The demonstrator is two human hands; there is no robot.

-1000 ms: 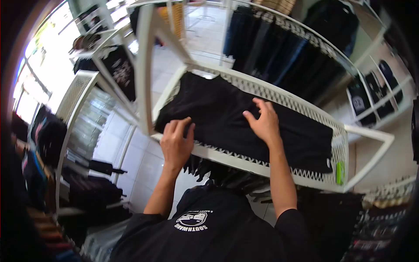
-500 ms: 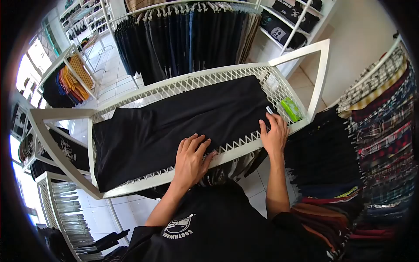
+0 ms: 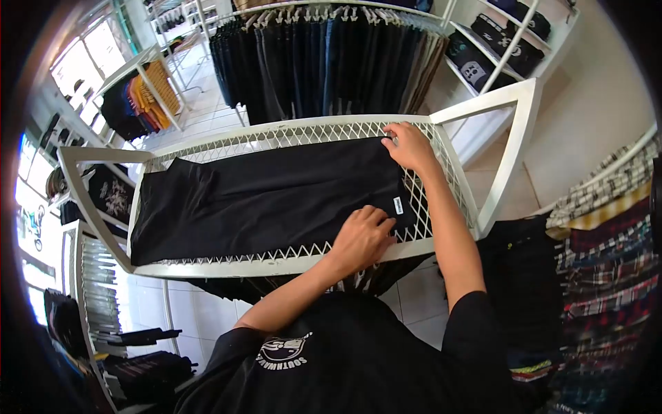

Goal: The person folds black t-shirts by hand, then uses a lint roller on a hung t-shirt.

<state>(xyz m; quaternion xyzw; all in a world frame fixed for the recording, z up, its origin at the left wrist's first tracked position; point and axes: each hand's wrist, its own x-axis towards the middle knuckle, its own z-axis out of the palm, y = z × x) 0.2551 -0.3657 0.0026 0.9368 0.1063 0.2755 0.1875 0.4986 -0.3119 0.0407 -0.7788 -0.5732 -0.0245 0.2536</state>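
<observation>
A long folded black garment (image 3: 276,186) lies across the white mesh rack top (image 3: 303,265), with a small white label (image 3: 398,205) near its right end. My left hand (image 3: 362,238) rests on the cloth by the near right corner, below the label, its fingers slightly bent and apart. At the far right corner, my right hand (image 3: 410,146) has its thumb and fingers closed around the garment's edge. My right forearm crosses over the mesh at the right end of the rack.
White upright frames (image 3: 510,159) rise at both ends of the rack. Beyond it hangs a row of dark trousers (image 3: 310,65). Plaid shirts (image 3: 607,269) hang at the right, and a wall shelf with caps (image 3: 483,58) stands at the back right.
My right hand has moved from the near right end to the far right corner. My left hand has slid right along the cloth. The label now lies flat; the green packet is out of sight.
</observation>
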